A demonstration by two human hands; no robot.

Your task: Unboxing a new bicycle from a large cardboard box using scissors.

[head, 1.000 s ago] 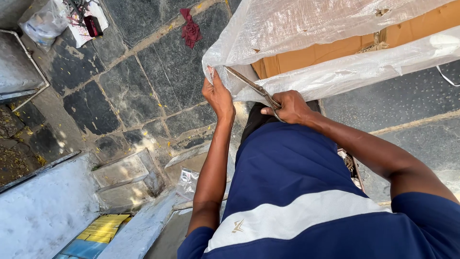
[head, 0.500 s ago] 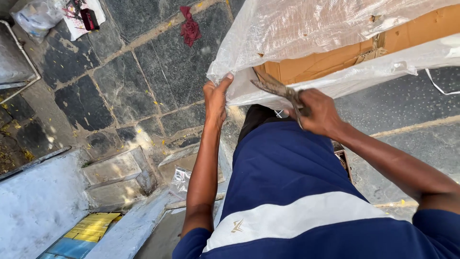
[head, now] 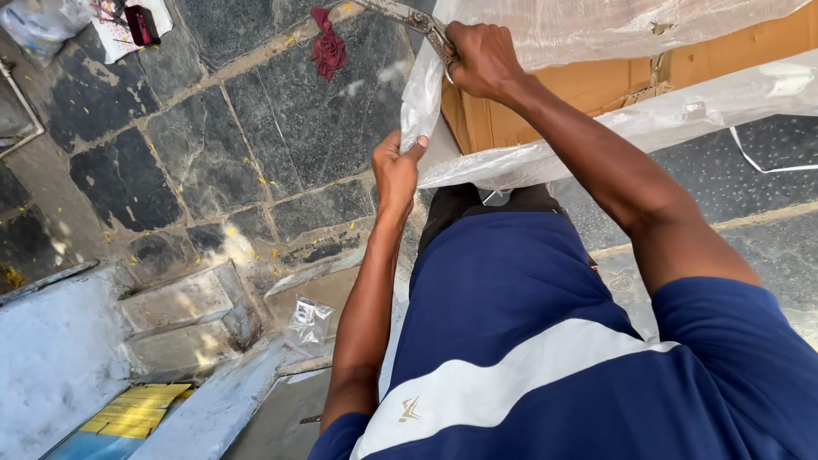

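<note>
A brown cardboard box (head: 716,60) wrapped in clear plastic film (head: 596,34) fills the upper right. My right hand (head: 481,55) grips the handles of metal scissors (head: 400,14), whose blades point up and left along the film's edge. My left hand (head: 396,170) pinches the loose corner of the plastic film just below, pulling it taut. My blue shirt with a white stripe covers the lower middle of the view.
Dark stone paving (head: 213,145) lies at the left. A crumpled red cloth (head: 327,47) rests on it near the top. A small clear plastic bag (head: 308,322) sits by a concrete step (head: 183,307). A white bag and papers (head: 85,21) are at the top left.
My right hand has carried the scissors upward along the plastic film's edge. My left hand stayed on the film's lower corner. The camera has moved closer.
</note>
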